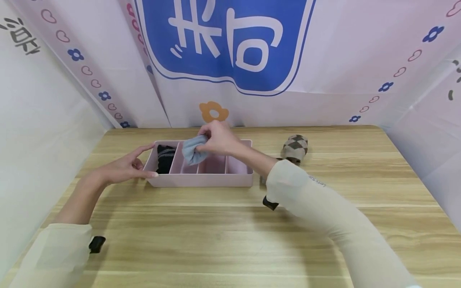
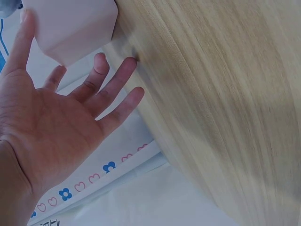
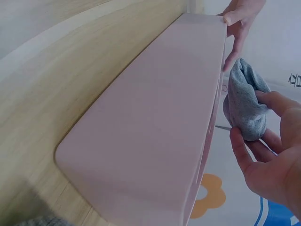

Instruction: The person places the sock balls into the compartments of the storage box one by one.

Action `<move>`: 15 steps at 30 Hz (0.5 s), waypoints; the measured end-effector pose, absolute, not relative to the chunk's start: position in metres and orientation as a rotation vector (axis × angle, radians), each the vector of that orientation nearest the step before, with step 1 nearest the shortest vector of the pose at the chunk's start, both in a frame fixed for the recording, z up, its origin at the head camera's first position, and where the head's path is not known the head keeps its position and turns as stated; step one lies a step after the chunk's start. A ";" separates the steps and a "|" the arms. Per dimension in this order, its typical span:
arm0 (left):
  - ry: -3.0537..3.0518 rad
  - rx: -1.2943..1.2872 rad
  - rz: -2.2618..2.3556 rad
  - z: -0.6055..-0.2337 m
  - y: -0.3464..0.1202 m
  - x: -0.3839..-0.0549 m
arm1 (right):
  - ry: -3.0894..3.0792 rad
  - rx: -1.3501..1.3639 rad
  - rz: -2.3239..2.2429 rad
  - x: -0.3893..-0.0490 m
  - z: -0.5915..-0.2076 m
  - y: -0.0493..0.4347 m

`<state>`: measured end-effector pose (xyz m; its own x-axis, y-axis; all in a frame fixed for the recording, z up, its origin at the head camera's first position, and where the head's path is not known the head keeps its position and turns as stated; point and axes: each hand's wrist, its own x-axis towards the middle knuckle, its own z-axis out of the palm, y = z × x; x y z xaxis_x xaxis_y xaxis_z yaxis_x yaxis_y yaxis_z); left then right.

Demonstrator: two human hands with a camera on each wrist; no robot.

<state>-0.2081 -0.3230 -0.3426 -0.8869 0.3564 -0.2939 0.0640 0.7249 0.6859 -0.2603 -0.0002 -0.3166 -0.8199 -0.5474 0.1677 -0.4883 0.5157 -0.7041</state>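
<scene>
A pink divided box (image 1: pixel 201 181) stands on the table, with a black rolled sock (image 1: pixel 165 159) in its leftmost compartment. Above the compartment beside it, my right hand (image 1: pixel 219 139) pinches a bunched blue-grey sock (image 1: pixel 194 149) between thumb and fingers. The right wrist view shows this sock (image 3: pixel 247 103) clear of the box's rim. My left hand (image 1: pixel 126 166) spans the box's left end, thumb on the front rim and index finger near the back corner. In the left wrist view, the other fingers of the left hand (image 2: pixel 56 117) spread loosely beside the box.
To the right of the box lies a brown-and-beige argyle sock bundle (image 1: pixel 296 147). More socks beside it are partly hidden by my right forearm. A printed cloth backdrop (image 1: pixel 306 108) rises behind the wooden table (image 1: pixel 201 240).
</scene>
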 end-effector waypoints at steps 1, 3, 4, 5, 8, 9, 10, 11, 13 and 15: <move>2.521 0.323 0.981 -0.343 -0.323 -0.208 | 2.681 -0.914 -1.178 -0.261 -0.316 -0.003; 2.521 0.322 0.983 -0.343 -0.323 -0.208 | 2.693 -0.908 -1.139 -0.261 -0.316 -0.008; 2.522 0.321 0.982 -0.343 -0.323 -0.208 | 2.693 -0.909 -1.123 -0.261 -0.316 -0.011; 2.523 0.321 0.979 -0.343 -0.323 -0.208 | 2.691 -0.912 -1.107 -0.261 -0.316 -0.014; 2.523 0.319 0.976 -0.343 -0.323 -0.208 | 2.682 -0.921 -1.067 -0.261 -0.316 -0.021; 2.524 0.318 0.976 -0.344 -0.324 -0.209 | 2.678 -0.925 -1.056 -0.261 -0.316 -0.023; 2.525 0.318 0.973 -0.344 -0.324 -0.209 | 2.677 -0.928 -1.045 -0.261 -0.316 -0.025; 2.526 0.317 0.972 -0.344 -0.324 -0.209 | 2.676 -0.926 -1.032 -0.261 -0.316 -0.027; 2.527 0.317 0.970 -0.344 -0.324 -0.209 | 2.680 -0.911 -1.002 -0.261 -0.316 -0.031; 2.528 0.317 0.968 -0.344 -0.324 -0.209 | 2.683 -0.890 -0.984 -0.261 -0.316 -0.034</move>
<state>-0.2091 -0.3241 -0.3439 -0.8886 0.3503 -0.2960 0.0628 0.7323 0.6781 -0.2613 -0.0336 -0.3160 -0.8133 -0.5786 0.0616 -0.4812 0.6092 -0.6303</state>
